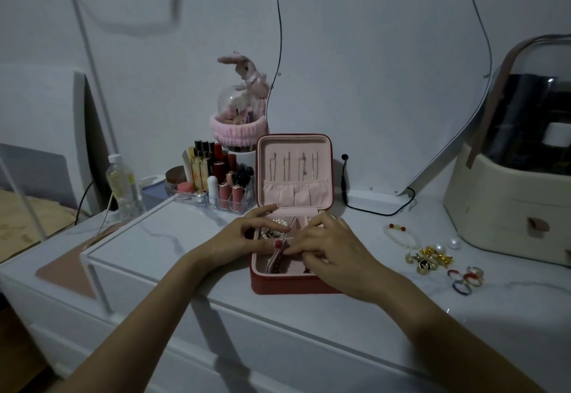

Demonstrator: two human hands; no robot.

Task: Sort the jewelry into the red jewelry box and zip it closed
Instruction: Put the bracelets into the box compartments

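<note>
White, faintly veined marble-look table top [309, 324] carries everything here. Nearest, two bare forearms reach in. The left hand [239, 242] rests over the front-left part of the red jewelry box [278, 284], its fingers curled and its thumb and fingertips meeting the right hand's at a thin pink divider [285, 233]; whether it grips anything I cannot tell. The right hand [329, 249] lies over the tray's right side, its fingers pinched together on something small, too hidden to name. The box is square with rounded corners, soft pink inside, its lid [293, 170] standing upright with thin chains hung above a gathered pocket. Pearly beads [279, 222] lie in a rear compartment. Right of the box, apart from it, lie coloured rings [465, 279], a heap of gold pieces [431, 258] and a white bead bracelet [400, 236]. Farther back stand a clear organizer of lipsticks [216, 182] and a plush pink rabbit [247, 74].
</note>
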